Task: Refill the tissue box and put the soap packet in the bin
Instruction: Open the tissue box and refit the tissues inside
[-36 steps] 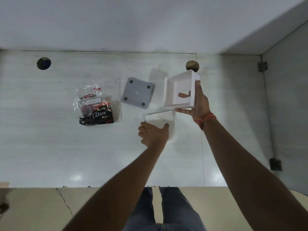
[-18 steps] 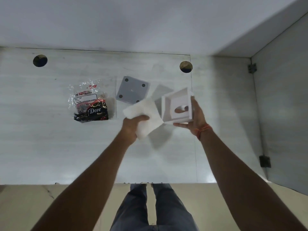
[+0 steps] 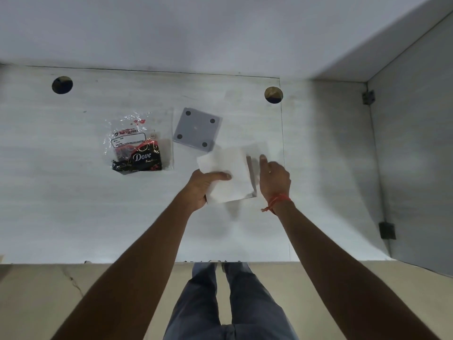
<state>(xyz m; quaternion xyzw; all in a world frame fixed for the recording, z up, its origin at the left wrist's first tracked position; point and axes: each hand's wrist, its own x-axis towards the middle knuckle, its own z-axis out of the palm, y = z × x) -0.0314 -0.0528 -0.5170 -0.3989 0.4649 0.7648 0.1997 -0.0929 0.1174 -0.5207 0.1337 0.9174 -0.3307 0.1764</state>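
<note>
Countertop (image 3: 73,204): tissues (image 3: 230,175) (left hand (image 3: 206,185))

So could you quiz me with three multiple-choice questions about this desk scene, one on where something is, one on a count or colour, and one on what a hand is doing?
1. Where does the Dove soap packet lie relative to the grey square base?
A. To its left
B. To its right
C. On top of it

2. How many dark round pads show on the grey square base?
A. Two
B. Four
C. Six

3. What is the left hand doing?
A. Resting flat and empty on the desk
B. Gripping the stack of white tissues
C. Holding the soap packet

Answers:
1. A, the packet lies on the desk left of the base, partly over the clear tissue wrapper.
2. B, one pad sits near each corner.
3. B, its thumb and fingers pinch the stack, while the right hand is beside it at the mostly hidden box.
</note>
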